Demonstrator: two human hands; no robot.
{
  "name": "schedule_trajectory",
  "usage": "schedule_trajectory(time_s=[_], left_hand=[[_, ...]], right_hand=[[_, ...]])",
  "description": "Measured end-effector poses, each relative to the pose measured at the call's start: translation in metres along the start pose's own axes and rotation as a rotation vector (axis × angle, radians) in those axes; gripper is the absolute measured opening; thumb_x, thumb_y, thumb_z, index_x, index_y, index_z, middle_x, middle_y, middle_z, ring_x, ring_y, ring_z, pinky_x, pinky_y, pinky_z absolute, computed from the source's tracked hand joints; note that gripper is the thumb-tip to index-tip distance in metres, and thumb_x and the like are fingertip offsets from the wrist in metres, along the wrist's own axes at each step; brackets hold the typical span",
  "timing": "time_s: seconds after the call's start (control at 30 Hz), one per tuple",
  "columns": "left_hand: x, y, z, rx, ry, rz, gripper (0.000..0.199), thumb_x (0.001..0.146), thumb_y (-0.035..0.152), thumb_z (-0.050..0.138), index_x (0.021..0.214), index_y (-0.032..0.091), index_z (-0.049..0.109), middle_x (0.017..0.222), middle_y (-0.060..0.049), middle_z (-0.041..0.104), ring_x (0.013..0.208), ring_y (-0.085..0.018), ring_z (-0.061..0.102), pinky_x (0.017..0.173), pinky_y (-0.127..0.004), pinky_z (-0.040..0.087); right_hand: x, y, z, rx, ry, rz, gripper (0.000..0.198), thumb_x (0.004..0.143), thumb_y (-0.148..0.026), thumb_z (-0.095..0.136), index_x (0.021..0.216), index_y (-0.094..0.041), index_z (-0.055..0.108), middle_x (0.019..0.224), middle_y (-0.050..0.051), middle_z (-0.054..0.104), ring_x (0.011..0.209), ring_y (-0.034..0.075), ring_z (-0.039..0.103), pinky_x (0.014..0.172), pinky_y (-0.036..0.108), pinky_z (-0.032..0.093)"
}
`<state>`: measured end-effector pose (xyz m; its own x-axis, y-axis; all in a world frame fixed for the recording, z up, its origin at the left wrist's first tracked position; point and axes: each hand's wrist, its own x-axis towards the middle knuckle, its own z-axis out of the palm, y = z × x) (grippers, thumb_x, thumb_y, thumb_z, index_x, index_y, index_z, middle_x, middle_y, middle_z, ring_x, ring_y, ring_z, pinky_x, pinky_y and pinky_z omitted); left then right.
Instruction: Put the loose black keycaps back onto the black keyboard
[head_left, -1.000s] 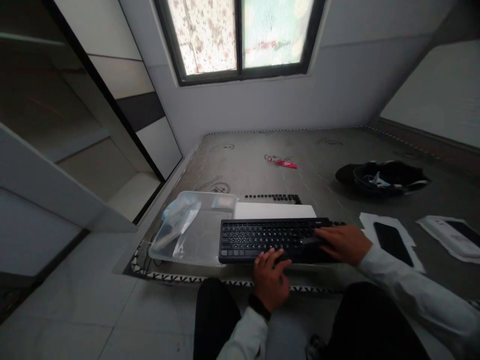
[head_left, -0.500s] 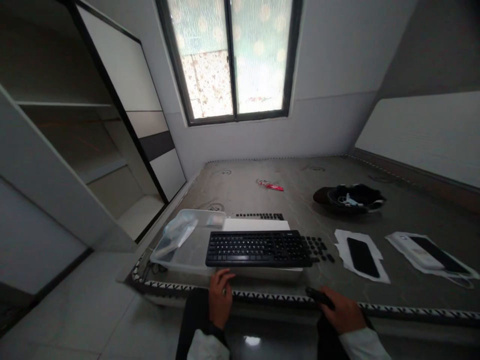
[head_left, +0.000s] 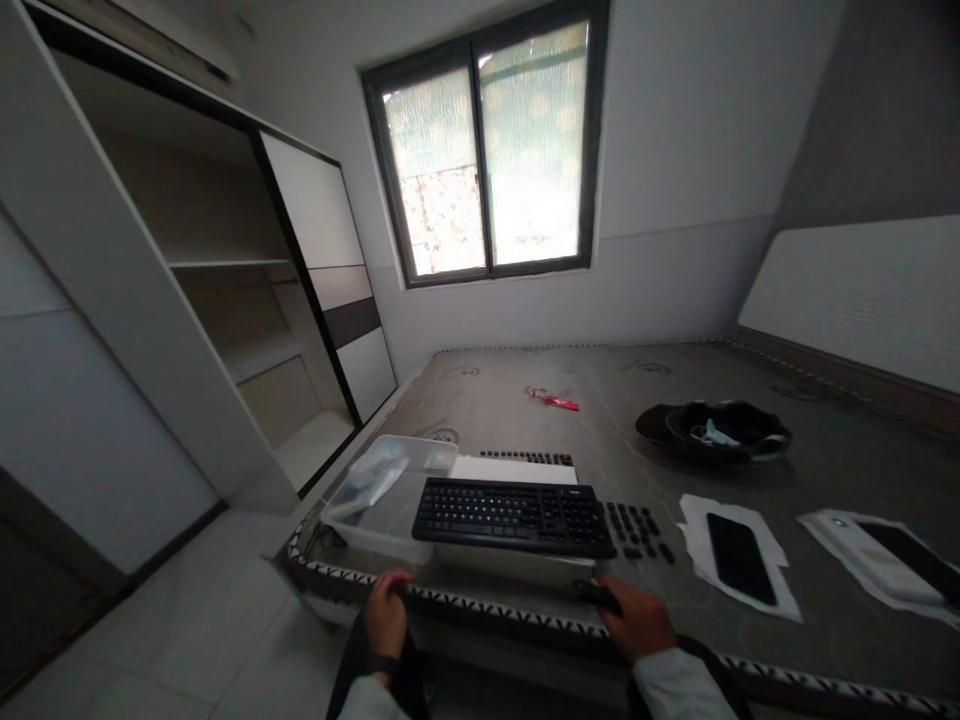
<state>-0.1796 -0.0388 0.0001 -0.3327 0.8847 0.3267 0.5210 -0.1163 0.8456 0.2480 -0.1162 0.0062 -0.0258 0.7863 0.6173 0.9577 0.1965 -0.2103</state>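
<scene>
The keyboard (head_left: 514,517), atop the white box (head_left: 517,469) at the near side, is presumably light and stiff, best held by its left and right ends; right hand (head_left: 639,615) grips a dark tool (head_left: 600,597), left hand's (head_left: 388,617) closure indeterminable.

A second ago both hands were at the keyboard (head_left: 514,515); now the left hand (head_left: 386,615) has drawn off its front edge, out past its front left corner, the fingers more curled. The right hand (head_left: 637,615) has left the keyboard's right end and holds the black handheld tool (head_left: 598,595) in front of it, uncovering the loose keycaps (head_left: 634,528) to the keyboard's right.
</scene>
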Motion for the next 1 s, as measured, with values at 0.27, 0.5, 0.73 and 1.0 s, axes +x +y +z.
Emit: schedule_trajectory(time_s=[0.27, 0.5, 0.73, 1.0], left_hand=[[-0.003, -0.006, -0.031, -0.033, 0.03, -0.023, 0.035, 0.049, 0.024, 0.037, 0.069, 0.021, 0.066, 0.074, -0.003, 0.07, 0.076, -0.023, 0.065, 0.079, -0.037, 0.053], [-0.003, 0.022, -0.046, -0.021, 0.045, 0.035, 0.034, 0.051, 0.022, 0.036, 0.07, 0.021, 0.064, 0.076, -0.003, 0.068, 0.08, -0.022, 0.063, 0.085, -0.036, 0.05], [0.02, 0.081, -0.028, -0.006, -0.054, 0.213, 0.03, 0.053, 0.017, 0.033, 0.067, 0.02, 0.06, 0.076, -0.004, 0.064, 0.081, -0.019, 0.061, 0.081, -0.032, 0.049], [0.045, 0.11, -0.009, 0.191, -0.133, 0.268, 0.031, 0.067, 0.006, 0.039, 0.08, 0.021, 0.063, 0.089, -0.002, 0.063, 0.094, -0.018, 0.056, 0.093, -0.032, 0.041]], right_hand=[[0.008, 0.018, 0.026, -0.113, 0.085, 0.175, 0.028, 0.08, -0.023, 0.049, 0.094, -0.02, 0.073, 0.081, 0.009, 0.075, 0.066, 0.022, 0.069, 0.062, 0.029, 0.048], [0.013, 0.006, 0.014, -0.1, 0.089, 0.286, 0.024, 0.081, -0.029, 0.052, 0.086, -0.019, 0.073, 0.073, 0.009, 0.073, 0.062, 0.022, 0.066, 0.056, 0.028, 0.04], [0.01, -0.003, 0.015, -0.125, 0.118, 0.345, 0.027, 0.082, -0.034, 0.05, 0.084, -0.022, 0.074, 0.078, 0.01, 0.074, 0.064, 0.025, 0.067, 0.055, 0.031, 0.042], [0.003, -0.002, 0.028, -0.153, 0.153, 0.34, 0.029, 0.082, -0.033, 0.046, 0.088, -0.026, 0.074, 0.081, 0.008, 0.075, 0.067, 0.027, 0.069, 0.057, 0.034, 0.046]])
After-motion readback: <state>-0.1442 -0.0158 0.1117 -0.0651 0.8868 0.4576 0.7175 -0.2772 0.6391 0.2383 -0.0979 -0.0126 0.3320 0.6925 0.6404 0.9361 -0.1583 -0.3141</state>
